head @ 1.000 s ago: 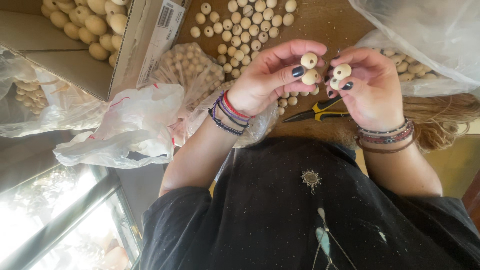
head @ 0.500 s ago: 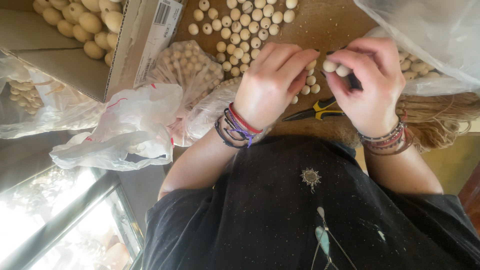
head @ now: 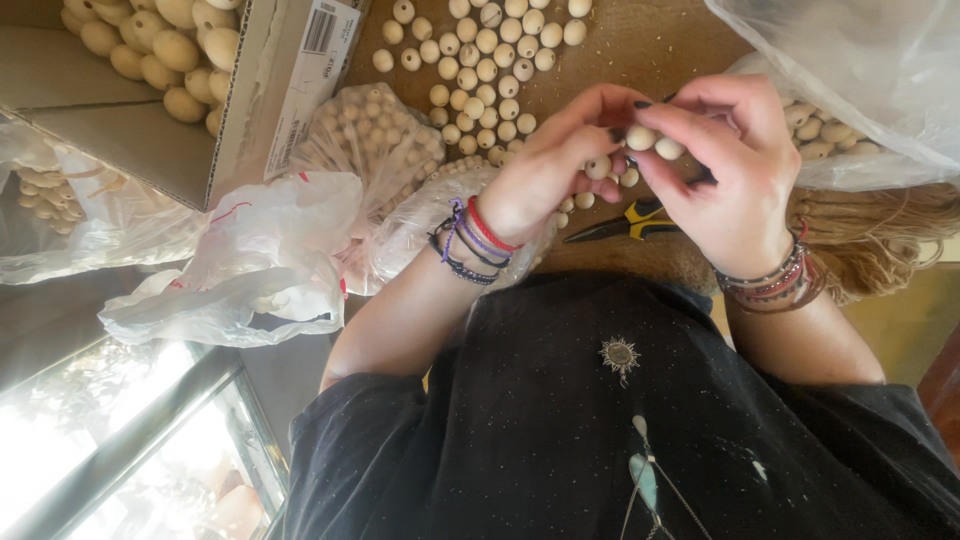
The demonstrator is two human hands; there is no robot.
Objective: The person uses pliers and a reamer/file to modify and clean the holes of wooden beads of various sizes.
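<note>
Wooden beads sit pinched between your two hands, side by side in a short row running left to right. Your right hand grips them from above; your left hand closes beside. Loose beads lie beyond.

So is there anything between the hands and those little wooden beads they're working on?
Nothing visible. The left hand and right hand already pinch the beads directly in their fingertips, above the loose beads on the table. The yellow-handled pliers lie below, out of the way.
</note>
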